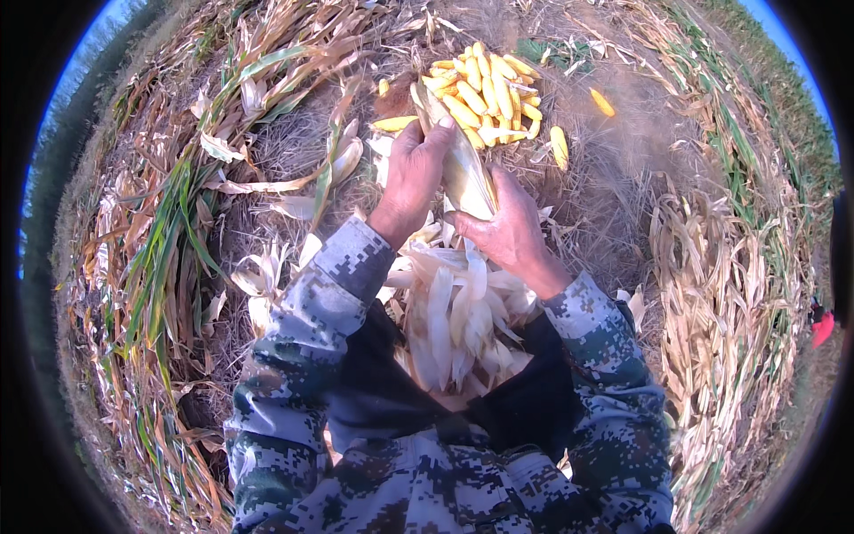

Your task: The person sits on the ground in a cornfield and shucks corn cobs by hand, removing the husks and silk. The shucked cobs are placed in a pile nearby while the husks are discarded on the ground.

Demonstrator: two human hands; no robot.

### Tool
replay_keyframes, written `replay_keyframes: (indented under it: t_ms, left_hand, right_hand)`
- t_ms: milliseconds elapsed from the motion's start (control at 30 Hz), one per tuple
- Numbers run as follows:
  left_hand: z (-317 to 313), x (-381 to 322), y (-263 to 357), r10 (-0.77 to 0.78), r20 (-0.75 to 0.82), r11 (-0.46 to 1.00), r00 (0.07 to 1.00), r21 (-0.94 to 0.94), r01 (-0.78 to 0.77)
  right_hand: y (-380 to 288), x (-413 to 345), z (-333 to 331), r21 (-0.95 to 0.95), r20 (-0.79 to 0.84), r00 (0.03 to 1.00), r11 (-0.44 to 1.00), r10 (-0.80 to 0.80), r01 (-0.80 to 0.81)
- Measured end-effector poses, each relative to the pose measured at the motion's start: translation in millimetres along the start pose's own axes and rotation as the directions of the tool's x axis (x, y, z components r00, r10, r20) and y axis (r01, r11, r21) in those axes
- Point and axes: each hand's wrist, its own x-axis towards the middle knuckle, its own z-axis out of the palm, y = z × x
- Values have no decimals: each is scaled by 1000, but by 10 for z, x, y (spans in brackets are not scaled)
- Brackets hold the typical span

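An ear of corn in its pale, dry husk (466,170) is held up in front of me, tilted with its narrow tip away to the upper left. My left hand (415,175) grips it near the tip side, thumb laid on the husk. Around its lower, wider end is my right hand (508,230), thumb on one side and fingers on the other. The kernels inside are hidden by the husk. Just beyond, husked yellow corn ears (490,93) lie in a heap on the ground. Beneath my hands, stripped husks (460,320) are piled between my legs.
Single yellow ears lie apart from the heap, one to the right (559,147) and another farther off (602,102). Rows of cut cornstalks run along the left (167,267) and right (714,300). Something red (822,330) shows at the right rim. Dry straw litters the soil.
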Motion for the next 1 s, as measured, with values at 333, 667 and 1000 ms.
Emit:
replay_keyframes:
  t_ms: [333, 667, 1000]
  left_hand:
    - [-177, 282, -137, -161, -42, 842, 986, -526, 115]
    - [-279, 200, -105, -281, -48, 891, 958, -385, 242]
    - [-319, 243, -363, -425, 14, 830, 905, -392, 396]
  right_hand:
    - [116, -57, -159, 373, 622, 770, 810, 143, -452]
    - [165, -292, 37, 250, 576, 815, 935, 64, -251]
    - [266, -456, 182, 230, 671, 731, 904, 120, -360]
